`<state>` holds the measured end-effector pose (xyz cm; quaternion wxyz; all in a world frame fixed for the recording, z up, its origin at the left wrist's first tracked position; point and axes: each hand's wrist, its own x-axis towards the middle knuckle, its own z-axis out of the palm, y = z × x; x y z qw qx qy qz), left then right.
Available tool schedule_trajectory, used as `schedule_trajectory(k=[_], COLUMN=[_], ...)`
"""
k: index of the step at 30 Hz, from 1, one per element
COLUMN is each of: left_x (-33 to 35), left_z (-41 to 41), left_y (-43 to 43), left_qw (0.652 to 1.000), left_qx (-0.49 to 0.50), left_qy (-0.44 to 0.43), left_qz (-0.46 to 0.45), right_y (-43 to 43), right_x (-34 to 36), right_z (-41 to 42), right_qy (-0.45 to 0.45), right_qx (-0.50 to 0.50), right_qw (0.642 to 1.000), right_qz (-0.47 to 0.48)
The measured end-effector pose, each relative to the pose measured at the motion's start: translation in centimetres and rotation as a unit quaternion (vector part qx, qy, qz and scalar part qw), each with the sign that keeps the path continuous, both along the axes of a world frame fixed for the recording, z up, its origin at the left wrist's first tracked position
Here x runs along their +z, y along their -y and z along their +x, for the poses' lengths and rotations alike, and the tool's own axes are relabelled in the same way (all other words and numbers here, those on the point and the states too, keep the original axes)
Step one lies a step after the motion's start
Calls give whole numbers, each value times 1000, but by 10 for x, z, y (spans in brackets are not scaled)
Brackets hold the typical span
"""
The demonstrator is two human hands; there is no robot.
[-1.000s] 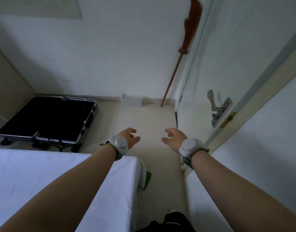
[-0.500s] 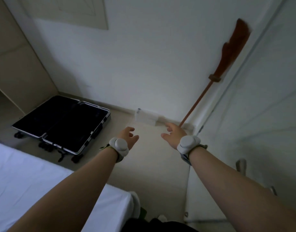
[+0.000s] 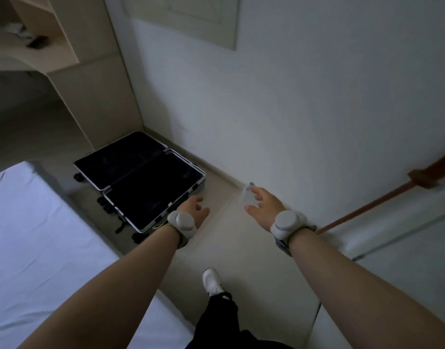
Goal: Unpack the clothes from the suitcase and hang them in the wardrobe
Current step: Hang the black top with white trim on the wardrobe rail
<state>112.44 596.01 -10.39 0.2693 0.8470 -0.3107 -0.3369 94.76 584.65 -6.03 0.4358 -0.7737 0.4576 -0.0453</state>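
Bare floor (image 3: 231, 248) forms an open lane between the left hand (image 3: 191, 210) and the right hand (image 3: 264, 207). It runs ahead to the wall (image 3: 292, 109), which closes the way beyond the fingers (image 3: 256, 192). Left of the left fingers the open suitcase (image 3: 141, 182) lies flat, its raised rim just beside them and the space above its dark interior free. A wardrobe panel (image 3: 98, 91) stands behind it. The bed (image 3: 40, 248) blocks the near left. A small white object (image 3: 248, 197) sits just past the right fingers, and a reddish pole (image 3: 367, 206) leans on the wall to their right.
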Motion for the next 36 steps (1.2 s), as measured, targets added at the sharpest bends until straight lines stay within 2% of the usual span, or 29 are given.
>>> schedule_trajectory(k=[5,13,26,36], left_x=[-18,-31,-67,-120], left_z=[80,224,336,437], left_y=[46,81,96,187], left_qw=[998,985,943,896], left_qx=[62,160,321,421], left_qy=[-15,-39,-82,-133], left_qz=[-7,44,44,52], right_y=[72,146,201,311], right_x=[-13,-25,-70,-130], right_z=[87,236,416,564], right_qy=[-17,-50,-99,-133], right_qx=[38,113,280,342], right_qw=[999,992,954,928], right_qz=[0,5,41,66])
